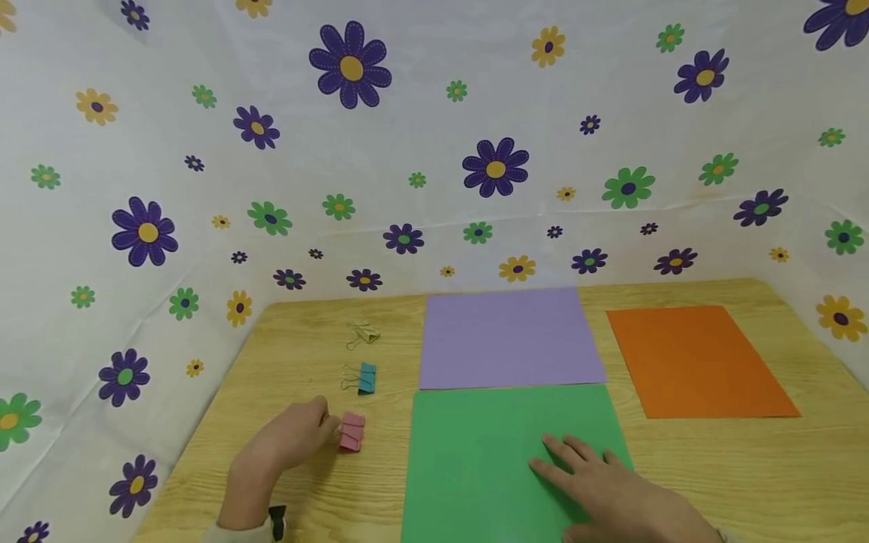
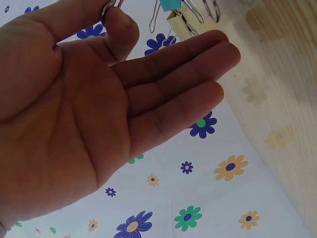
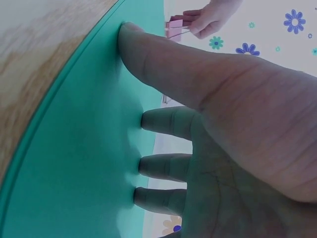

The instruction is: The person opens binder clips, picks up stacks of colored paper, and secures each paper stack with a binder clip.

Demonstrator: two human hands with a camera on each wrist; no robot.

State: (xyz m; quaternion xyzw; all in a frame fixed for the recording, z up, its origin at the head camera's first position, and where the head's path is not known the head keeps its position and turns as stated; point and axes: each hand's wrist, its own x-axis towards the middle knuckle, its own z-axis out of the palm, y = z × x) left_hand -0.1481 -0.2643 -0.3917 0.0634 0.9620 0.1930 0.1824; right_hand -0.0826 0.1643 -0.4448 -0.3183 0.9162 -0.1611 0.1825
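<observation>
My left hand (image 1: 288,437) pinches a wire handle of a pink binder clip (image 1: 351,432) between thumb and index finger. In the left wrist view, that hand's (image 2: 74,104) other three fingers stretch out loosely, away from the clip. On the green sheet (image 1: 475,467) rests my right hand (image 1: 607,490), fingers spread. The right wrist view shows its thumb and fingertips touching the sheet's surface (image 3: 64,163). Behind the pink clip lie a blue binder clip (image 1: 366,378) and a pale yellow binder clip (image 1: 366,331), lined up along the left of the table.
A purple sheet (image 1: 509,339) lies directly behind the green one, their edges meeting. To the right is an orange sheet (image 1: 702,362), set apart and slightly turned. The wooden table (image 1: 292,347) is bordered at the back and sides by a white flowered cloth (image 1: 421,128).
</observation>
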